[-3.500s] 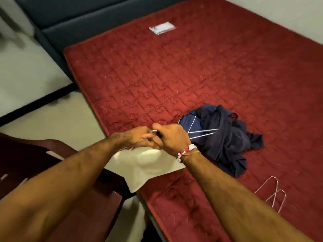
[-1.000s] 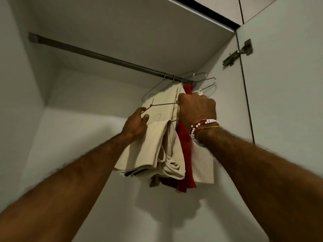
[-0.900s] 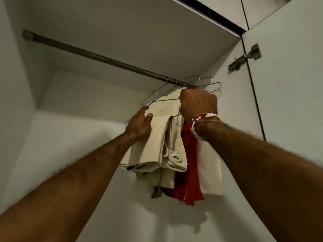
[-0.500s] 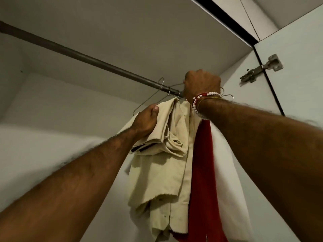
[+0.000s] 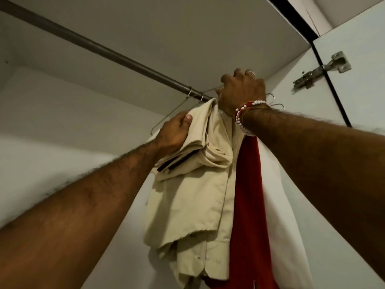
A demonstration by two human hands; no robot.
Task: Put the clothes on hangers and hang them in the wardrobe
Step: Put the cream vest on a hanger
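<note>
Right hand (image 5: pixel 241 90) is closed in a fist right at the rail (image 5: pixel 104 51) of the wardrobe (image 5: pixel 187 28), close to the rail's right end. Its fingers are curled round the top of a wire hanger (image 5: pixel 210 91), and the hook is hidden behind the knuckles. I judge the hand is so high because the hook must pass over the rail from above. Left hand (image 5: pixel 177 132), a little below the rail, pinches the folded beige garment (image 5: pixel 200 147), with the thumb on top and the other fingers under it. This probably carries the weight of the cloth and stops it sliding off the hanger while the other hand places the hook. The clothes hang under the rail, pressed together toward its right end, which leaves the long left part of the rail free. I count a beige shirt (image 5: pixel 191 205) with buttons, one red garment (image 5: pixel 248 195) and one white garment (image 5: pixel 279 215). With the folded piece that makes four, though the folds are tangled and the two beige pieces may be a single garment. Of hangers I count five: two hooks (image 5: pixel 188 94) on the rail just left of the fist, two hook ends (image 5: pixel 270 96) just right of the wrist, and the one being held. One bead bracelet (image 5: pixel 246 113) is on the right wrist and one ring (image 5: pixel 250 73) on a finger. One hinge (image 5: pixel 320 70) sits on the door, to the right of the rail's end.
</note>
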